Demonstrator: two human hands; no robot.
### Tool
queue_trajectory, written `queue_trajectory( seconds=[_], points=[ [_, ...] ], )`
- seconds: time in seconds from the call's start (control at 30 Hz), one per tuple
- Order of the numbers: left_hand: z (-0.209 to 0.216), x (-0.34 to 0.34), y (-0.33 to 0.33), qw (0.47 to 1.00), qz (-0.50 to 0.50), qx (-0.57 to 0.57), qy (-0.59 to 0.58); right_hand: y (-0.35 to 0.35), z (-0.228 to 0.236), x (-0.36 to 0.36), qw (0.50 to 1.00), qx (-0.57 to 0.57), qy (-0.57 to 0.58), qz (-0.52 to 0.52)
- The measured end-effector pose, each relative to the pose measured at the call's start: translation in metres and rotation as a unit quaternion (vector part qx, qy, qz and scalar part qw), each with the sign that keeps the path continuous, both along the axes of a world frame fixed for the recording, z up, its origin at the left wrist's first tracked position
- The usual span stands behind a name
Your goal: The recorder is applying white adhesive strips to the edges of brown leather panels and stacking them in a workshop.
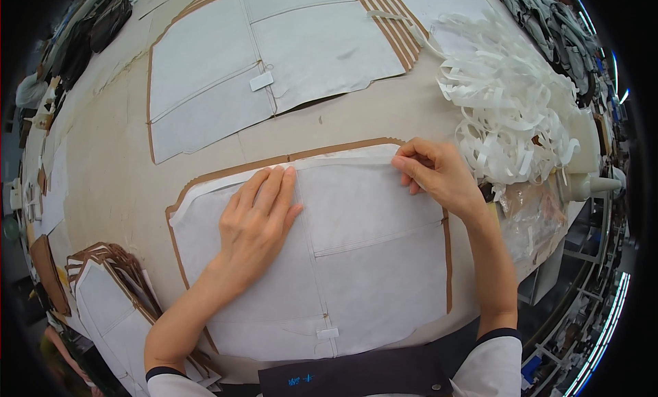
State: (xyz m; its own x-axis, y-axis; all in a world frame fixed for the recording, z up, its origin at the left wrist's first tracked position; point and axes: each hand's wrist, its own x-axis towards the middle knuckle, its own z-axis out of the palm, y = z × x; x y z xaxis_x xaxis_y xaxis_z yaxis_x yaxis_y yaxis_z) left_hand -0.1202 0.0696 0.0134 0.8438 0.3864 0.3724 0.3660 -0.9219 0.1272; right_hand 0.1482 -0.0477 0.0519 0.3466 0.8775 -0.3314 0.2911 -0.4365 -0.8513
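Note:
A white fabric panel with brown edges and stitched seams lies flat before me. A narrow white tape runs along its far edge, just inside the brown border. My left hand rests flat on the panel, fingers stretched out and fingertips on the tape near the middle seam. At the panel's far right corner, my right hand pinches the tape between thumb and forefinger. A small white tag sits on the seam near the panel's near edge.
Beyond lies a stack of similar brown-edged panels. A tangled heap of white tape stands at the right, with a clear plastic bag and a white bottle near it. More folded pieces lie at the near left.

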Motion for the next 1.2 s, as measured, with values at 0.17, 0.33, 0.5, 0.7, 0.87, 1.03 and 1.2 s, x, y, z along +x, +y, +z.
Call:
queue_trajectory(
  seconds=[0.17,0.33,0.5,0.7,0.87,1.03,1.2],
  points=[
    [0.005,0.004,-0.001,1.000,-0.003,-0.014,0.020,0.006,-0.004,0.007,0.998,-0.046,-0.010,-0.043],
    [0.008,0.010,-0.002,0.998,0.010,0.011,0.059,0.008,-0.022,0.006,0.991,0.023,-0.129,-0.023],
    [0.010,0.016,-0.004,0.997,0.012,0.016,0.075,0.012,-0.020,0.004,0.983,0.029,-0.181,-0.022],
    [0.003,0.024,-0.007,0.997,0.004,0.024,0.067,0.011,-0.023,0.003,0.971,0.030,-0.235,-0.014],
    [0.000,0.062,-0.020,0.998,-0.053,0.008,0.024,0.012,-0.028,0.000,0.971,0.025,-0.236,-0.015],
    [-0.010,0.111,-0.041,0.996,-0.090,-0.001,-0.014,0.009,-0.045,-0.002,0.949,0.105,-0.296,-0.031],
    [-0.011,0.116,-0.044,0.996,-0.082,-0.001,-0.033,-0.028,-0.022,0.001,0.965,0.073,-0.237,-0.082]
  ],
)
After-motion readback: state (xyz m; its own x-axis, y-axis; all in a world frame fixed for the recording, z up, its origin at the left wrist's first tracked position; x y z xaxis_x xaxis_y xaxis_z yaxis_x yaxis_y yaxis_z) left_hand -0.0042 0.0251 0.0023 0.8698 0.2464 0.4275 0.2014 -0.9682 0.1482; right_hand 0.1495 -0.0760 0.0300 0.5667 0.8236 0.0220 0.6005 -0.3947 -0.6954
